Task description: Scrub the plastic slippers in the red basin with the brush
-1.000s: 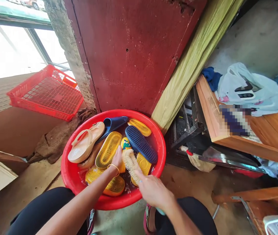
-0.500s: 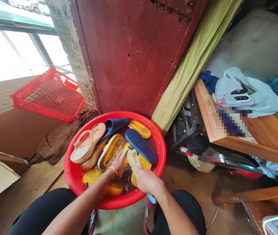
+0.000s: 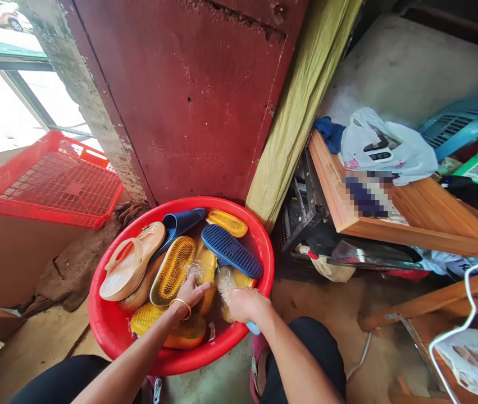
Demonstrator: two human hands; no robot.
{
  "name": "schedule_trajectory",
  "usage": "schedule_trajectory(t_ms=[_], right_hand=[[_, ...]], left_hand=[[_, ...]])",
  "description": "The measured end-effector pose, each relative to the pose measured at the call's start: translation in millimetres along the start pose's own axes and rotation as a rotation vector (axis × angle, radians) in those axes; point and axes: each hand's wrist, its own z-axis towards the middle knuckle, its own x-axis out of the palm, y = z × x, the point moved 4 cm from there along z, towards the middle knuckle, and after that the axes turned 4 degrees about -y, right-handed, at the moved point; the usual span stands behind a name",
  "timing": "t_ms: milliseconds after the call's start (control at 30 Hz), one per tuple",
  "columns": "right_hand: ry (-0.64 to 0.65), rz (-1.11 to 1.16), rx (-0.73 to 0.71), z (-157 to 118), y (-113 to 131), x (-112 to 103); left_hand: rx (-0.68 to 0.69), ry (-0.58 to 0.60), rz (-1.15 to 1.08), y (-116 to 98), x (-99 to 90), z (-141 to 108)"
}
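Observation:
A red plastic basin [image 3: 182, 201] of water sits on the floor between my knees, filled with slippers. My right hand [image 3: 245, 306] grips a scrub brush [image 3: 226, 283] with a blue handle end, its pale bristles pressed down on a wet yellow slipper [image 3: 203, 269]. My left hand [image 3: 192, 292], with a gold bangle at the wrist, holds that slipper. Around them lie a navy ridged slipper [image 3: 231, 251], a dark blue slide [image 3: 180, 224], a beige sandal [image 3: 131, 261] and a yellow-soled slipper [image 3: 172, 269].
A rust-red metal panel [image 3: 180, 101] rises behind the basin. A red plastic crate [image 3: 53, 182] leans at the left, above a brown cloth [image 3: 72, 275]. To the right stand a wooden shelf [image 3: 411, 216] holding a white plastic bag [image 3: 384, 148], and a white cable [image 3: 470, 303].
The brush has moved from upright against the slipper to lying lower on it, with more of it under my right hand. The view has swung, shifting everything in it to the left.

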Motion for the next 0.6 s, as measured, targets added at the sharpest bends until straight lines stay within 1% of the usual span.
schedule_trajectory(t_ms=[33, 67, 133, 200, 267, 333, 433, 500, 600], right_hand=[[0.010, 0.019, -0.021, -4, -7, -4], [0.011, 0.048, -0.038, -7, -16, -9], [-0.040, 0.132, -0.051, -14, -34, -22], [-0.120, 0.223, -0.026, -17, -50, -33], [-0.158, 0.267, 0.030, -18, -59, -37], [-0.145, 0.278, 0.064, -17, -61, -35], [-0.142, 0.276, 0.049, -15, -55, -31], [-0.154, 0.267, 0.039, -15, -52, -30], [-0.163, 0.245, 0.063, -15, -52, -29]], left_hand=[[-0.010, -0.012, -0.019, -4, -3.0, -1], [-0.024, -0.012, -0.087, -9, -6.2, -2], [-0.083, 0.026, -0.304, -18, -12.4, -6], [-0.166, 0.088, -0.488, -27, -17.7, -12], [-0.245, 0.144, -0.593, -35, -22.1, -19], [-0.339, 0.188, -0.716, -43, -24.7, -27], [-0.488, 0.250, -0.930, -52, -25.4, -40], [-0.528, 0.303, -1.006, -57, -25.3, -49], [-0.564, 0.364, -1.114, -61, -26.0, -60]])
